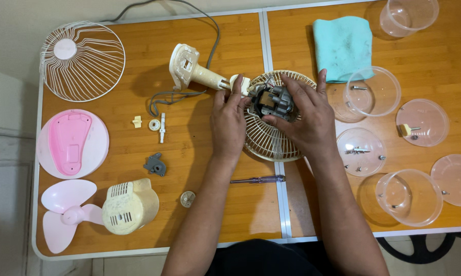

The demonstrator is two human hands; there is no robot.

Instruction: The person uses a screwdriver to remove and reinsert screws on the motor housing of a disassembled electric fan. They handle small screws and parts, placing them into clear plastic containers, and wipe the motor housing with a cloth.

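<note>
A grey fan motor sits in the middle of a cream rear fan grille lying on the wooden table. My right hand grips the motor from the right, fingers over its top. My left hand holds the cream neck joint at the motor's left side. The cream fan stand with its grey cord stretches away to the upper left.
On the left lie a white front grille, a pink base, pink blades and a cream motor cover. Small parts, a grey piece and a screwdriver lie near. Clear tubs and lids with screws and a teal cloth sit right.
</note>
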